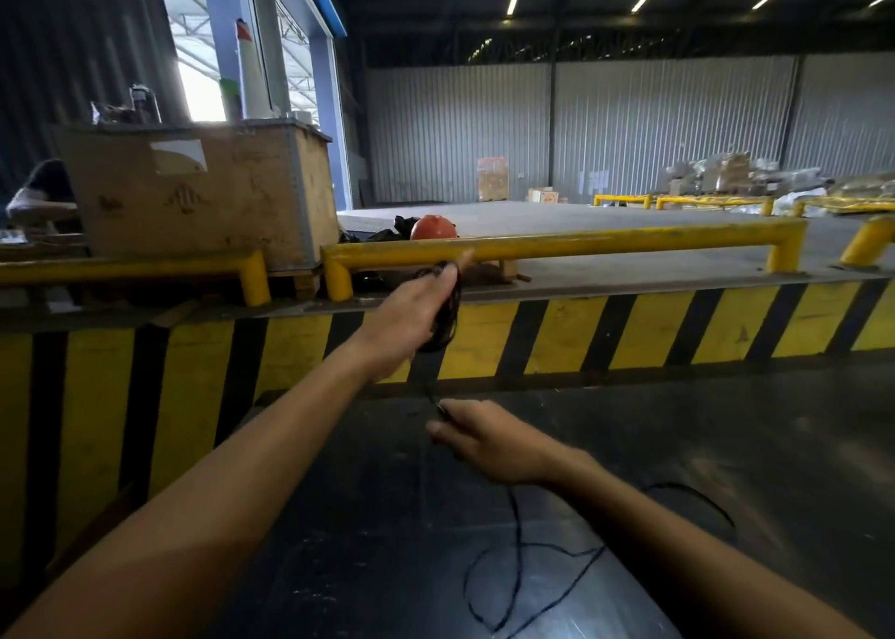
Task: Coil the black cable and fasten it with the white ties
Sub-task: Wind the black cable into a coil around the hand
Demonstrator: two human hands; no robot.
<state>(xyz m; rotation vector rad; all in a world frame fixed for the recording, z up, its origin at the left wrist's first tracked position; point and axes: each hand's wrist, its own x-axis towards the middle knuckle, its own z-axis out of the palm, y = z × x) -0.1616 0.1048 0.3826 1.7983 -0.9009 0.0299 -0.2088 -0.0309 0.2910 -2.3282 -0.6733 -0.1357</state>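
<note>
My left hand [411, 309] is stretched forward and holds a bundle of black cable loops [448, 314] that hang from its fingers in front of the striped dock edge. Lower and nearer, my right hand [484, 437] pinches the running strand of the same cable just below the bundle. From that hand the loose black cable [516, 561] trails down and lies in slack curves on the dark floor. No white ties are visible.
A yellow-and-black striped dock wall [557, 333] runs across in front of me, topped by a yellow pipe rail [581, 243]. A large cardboard crate [193, 193] stands at the left, an orange round object [433, 228] behind the rail, and a person's arm [34, 202] at far left.
</note>
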